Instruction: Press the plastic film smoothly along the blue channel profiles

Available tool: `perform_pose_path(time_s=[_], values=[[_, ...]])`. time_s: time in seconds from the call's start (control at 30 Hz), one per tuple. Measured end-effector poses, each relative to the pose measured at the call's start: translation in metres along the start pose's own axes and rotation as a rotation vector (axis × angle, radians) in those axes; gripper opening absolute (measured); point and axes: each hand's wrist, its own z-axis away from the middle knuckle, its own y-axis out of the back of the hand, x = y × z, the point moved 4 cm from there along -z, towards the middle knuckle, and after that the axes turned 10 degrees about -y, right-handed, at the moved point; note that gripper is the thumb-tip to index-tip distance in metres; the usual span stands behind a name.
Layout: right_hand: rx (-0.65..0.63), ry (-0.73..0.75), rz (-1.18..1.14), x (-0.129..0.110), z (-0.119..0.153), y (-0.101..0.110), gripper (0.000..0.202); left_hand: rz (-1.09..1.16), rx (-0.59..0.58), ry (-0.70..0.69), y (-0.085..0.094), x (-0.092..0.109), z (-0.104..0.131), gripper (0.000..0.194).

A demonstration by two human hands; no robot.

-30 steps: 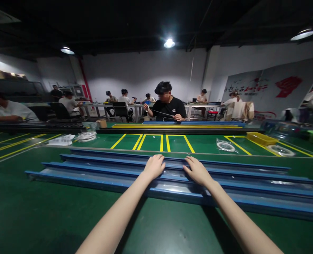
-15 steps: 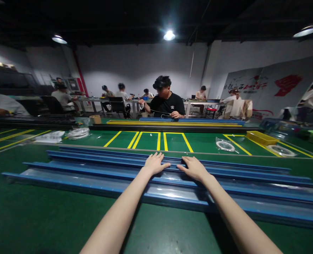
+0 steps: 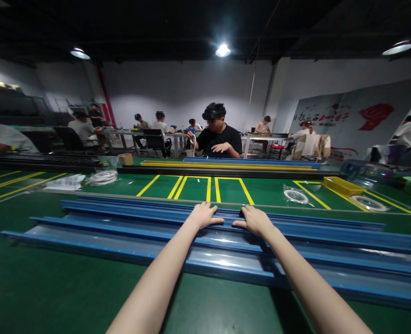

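Observation:
Several long blue rails (image 3: 115,228) with clear plastic-like channels lie side by side across the green table. My left hand (image 3: 202,215) rests over the far rails, left of the middle. Its fingers bend over their far side, and its thumb points right on the near side. Close by on the right, my right hand (image 3: 256,220) takes hold of the same far rails, with its fingers curled over and its thumb pointing left. A small gap separates the two thumbs. The undersides of both hands are hidden.
Beyond a grey edge strip lie yellow tape lines (image 3: 208,188), bagged white coils (image 3: 295,195) and a yellow tray (image 3: 343,186). Black, yellow and blue strips (image 3: 226,164) run along the far side. A co-worker in black (image 3: 222,139) sits opposite, holding a white cord.
My fingers have bent down further over the far rails, with the hands nearly in place. The co-worker's hand has moved left, away from the stretched cord. The view has tipped slightly upward.

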Motion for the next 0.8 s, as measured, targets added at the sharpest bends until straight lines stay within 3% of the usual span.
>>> perform_pose_path(time_s=[0.2,0.33,0.47,0.63,0.8], values=[[0.279,0.078,0.169,-0.008,0.001,0.061,0.065,-0.099,0.105,-0.045,0.046,-0.012,0.008,0.063],[0.364,0.087,0.227,-0.013,0.016,0.105,0.067,-0.134,0.146,-0.093,0.082,-0.014,0.016,0.066],[0.408,0.068,0.238,-0.016,0.045,0.134,0.065,-0.172,0.188,-0.137,0.112,-0.001,0.030,0.069],[0.403,0.041,0.195,-0.026,0.090,0.136,0.063,-0.245,0.219,-0.175,0.135,0.025,0.067,0.070],[0.365,0.043,0.128,-0.048,0.143,0.110,0.062,-0.246,0.171,-0.256,0.124,0.053,0.115,0.072]])
